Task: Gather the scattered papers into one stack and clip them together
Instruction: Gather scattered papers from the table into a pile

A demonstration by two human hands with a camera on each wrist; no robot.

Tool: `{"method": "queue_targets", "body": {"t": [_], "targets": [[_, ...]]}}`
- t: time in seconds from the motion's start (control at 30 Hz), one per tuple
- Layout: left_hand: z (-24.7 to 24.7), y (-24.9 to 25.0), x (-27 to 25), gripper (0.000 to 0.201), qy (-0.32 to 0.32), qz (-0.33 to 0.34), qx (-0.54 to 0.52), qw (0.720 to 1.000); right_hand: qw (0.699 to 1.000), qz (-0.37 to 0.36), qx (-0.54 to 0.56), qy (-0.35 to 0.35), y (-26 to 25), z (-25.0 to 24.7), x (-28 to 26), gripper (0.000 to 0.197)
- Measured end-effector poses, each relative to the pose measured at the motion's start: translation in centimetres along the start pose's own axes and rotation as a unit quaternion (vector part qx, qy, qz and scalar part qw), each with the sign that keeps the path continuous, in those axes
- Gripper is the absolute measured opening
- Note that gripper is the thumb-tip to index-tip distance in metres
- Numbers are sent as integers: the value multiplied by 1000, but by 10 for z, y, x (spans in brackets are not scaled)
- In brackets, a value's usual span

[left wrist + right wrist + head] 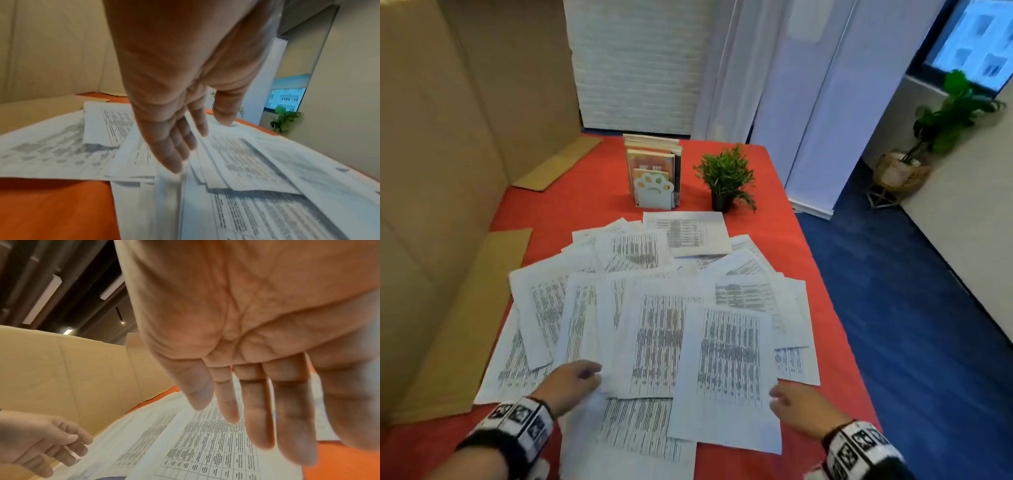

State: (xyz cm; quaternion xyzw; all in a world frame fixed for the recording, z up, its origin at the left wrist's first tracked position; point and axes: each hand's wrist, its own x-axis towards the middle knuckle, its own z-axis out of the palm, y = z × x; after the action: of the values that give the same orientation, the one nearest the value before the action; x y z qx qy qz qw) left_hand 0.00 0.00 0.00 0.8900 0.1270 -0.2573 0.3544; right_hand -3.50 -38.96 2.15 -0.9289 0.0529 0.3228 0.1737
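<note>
Several printed white papers [661,308] lie scattered and overlapping across the red tablecloth [592,192]. My left hand [575,380] hovers low over the near left sheets [144,155], fingers straight and a little spread, holding nothing. My right hand [791,401] reaches in at the right edge of the nearest top sheet [726,370], its fingers [255,410] extended above the printed table on that sheet [205,443], gripping nothing. In the right wrist view my left hand [47,441] shows at the lower left with relaxed, slightly bent fingers. No clip is visible.
A bookend with books [654,171] and a small potted plant [726,178] stand behind the papers. Cardboard panels [448,171] wall the left side, with flaps lying on the cloth. The table's right edge [825,274] drops to blue carpet.
</note>
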Motion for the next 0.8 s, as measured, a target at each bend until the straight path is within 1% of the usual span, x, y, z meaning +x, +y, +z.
{"method": "queue_targets", "body": {"t": [0.03,0.1,0.17,0.23,0.3,0.33,0.4,0.43,0.47,0.53,0.6,0.67,0.7,0.77,0.8], "targets": [[5,0,10,35,10,1,20,1000,1000,9,6,5,-2,1,11,40],[13,-1,21,40,18,-20,42,999,999,41,27,21,-5,8,27,46],[22,1,27,44,22,-39,27,999,995,80,43,49,-8,12,39,55],[34,0,32,55,42,-45,-11,998,989,121,54,67,-8,19,47,64],[42,3,34,72,80,-42,-70,993,983,147,83,66,-9,23,54,73],[45,5,36,77,93,-47,-96,990,981,154,101,65,-8,27,57,77],[52,7,38,78,108,-53,-114,986,977,156,129,72,-9,34,62,82],[54,7,39,73,110,-51,-106,987,975,153,140,78,-8,37,65,83],[56,7,39,66,109,-45,-92,989,974,154,147,79,-9,38,65,81],[57,6,39,51,100,-31,-72,992,968,156,176,88,-12,38,66,70],[58,3,40,48,90,-21,-68,993,957,148,219,122,-15,33,66,63],[56,-5,42,59,77,-9,-72,994,949,120,243,159,-18,25,69,58],[55,-8,42,71,65,-3,-88,994,950,107,240,167,-20,22,71,52],[53,-14,41,95,34,9,-156,987,958,91,214,167,-27,17,79,35],[53,-16,40,100,27,18,-183,983,960,83,210,168,-31,16,82,25]]}}
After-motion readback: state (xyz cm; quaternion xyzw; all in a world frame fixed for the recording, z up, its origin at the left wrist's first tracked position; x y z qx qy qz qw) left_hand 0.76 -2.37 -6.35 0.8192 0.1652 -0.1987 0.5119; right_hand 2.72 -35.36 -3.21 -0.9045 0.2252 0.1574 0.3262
